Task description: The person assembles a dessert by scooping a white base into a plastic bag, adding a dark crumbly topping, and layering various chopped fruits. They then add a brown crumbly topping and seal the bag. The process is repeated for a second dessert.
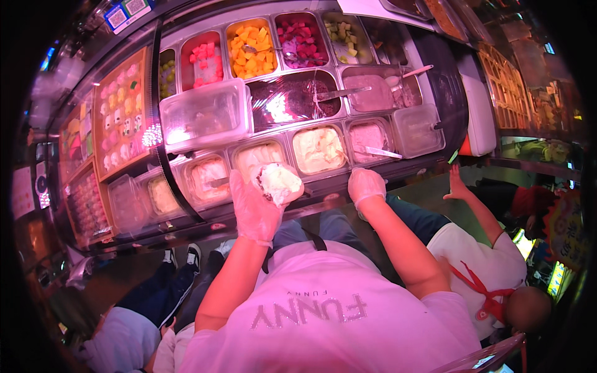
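Observation:
My left hand, in a clear plastic glove, holds a piece of food topped with white cream, with dark bits along one side. It hovers at the counter's front edge, over the near side of a metal tub of pale cream. My right hand, also gloved, is curled at the same edge, below a tub of pink cream with a spatula lying across it. Whether its fingers hold anything is hidden. Between the hands and further back sits a tub of yellowish cream.
Behind are tubs of diced mango, pink cubes and purple-red cubes. A lidded plastic container sits left of a film-covered dark tub. A co-worker stands close at right, one hand raised. Other people stand at lower left.

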A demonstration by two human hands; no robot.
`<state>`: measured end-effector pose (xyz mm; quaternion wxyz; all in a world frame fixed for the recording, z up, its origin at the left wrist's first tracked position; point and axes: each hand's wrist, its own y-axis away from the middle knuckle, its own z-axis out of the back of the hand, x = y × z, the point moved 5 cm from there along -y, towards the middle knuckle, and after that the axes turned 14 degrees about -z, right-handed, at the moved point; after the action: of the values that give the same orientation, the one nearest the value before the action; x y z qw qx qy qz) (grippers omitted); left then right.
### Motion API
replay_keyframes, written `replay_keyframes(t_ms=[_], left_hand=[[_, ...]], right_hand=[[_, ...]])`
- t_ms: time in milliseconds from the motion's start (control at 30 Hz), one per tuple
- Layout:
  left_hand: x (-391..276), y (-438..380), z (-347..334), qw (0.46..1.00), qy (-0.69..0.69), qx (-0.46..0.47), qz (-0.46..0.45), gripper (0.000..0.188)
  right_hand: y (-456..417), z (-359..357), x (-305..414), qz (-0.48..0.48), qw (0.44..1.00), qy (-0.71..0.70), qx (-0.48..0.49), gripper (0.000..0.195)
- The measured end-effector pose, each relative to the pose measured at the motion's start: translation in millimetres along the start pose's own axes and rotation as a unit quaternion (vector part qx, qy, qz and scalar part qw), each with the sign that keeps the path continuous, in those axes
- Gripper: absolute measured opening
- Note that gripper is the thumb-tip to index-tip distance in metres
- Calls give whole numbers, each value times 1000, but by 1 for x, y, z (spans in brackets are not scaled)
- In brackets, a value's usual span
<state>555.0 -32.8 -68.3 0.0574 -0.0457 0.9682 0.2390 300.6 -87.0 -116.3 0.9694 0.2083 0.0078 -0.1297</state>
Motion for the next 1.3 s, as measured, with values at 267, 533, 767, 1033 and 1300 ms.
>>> replay_keyframes(t_ms=[267, 533, 767, 1033, 1300], left_hand=[[10, -7, -4, 999, -37, -23, 4, 75], [7, -29, -22, 999, -45, 21, 8, 77], [4, -25, -50, 998, -13, 66, -1, 80], [-14, -23, -51, 998, -10, 47, -38, 85], [-21, -7, -39, 992, -1, 111, -60, 79]], right_hand=[[6, -12, -10, -185, 815, -422, 350, 31], [85, 86, 22, -53, 647, -606, 460, 20], [116, 107, 56, 284, 888, -334, -138, 26], [126, 116, 71, 324, 895, -189, -243, 34], [114, 118, 101, 382, 873, -229, -198, 43]])
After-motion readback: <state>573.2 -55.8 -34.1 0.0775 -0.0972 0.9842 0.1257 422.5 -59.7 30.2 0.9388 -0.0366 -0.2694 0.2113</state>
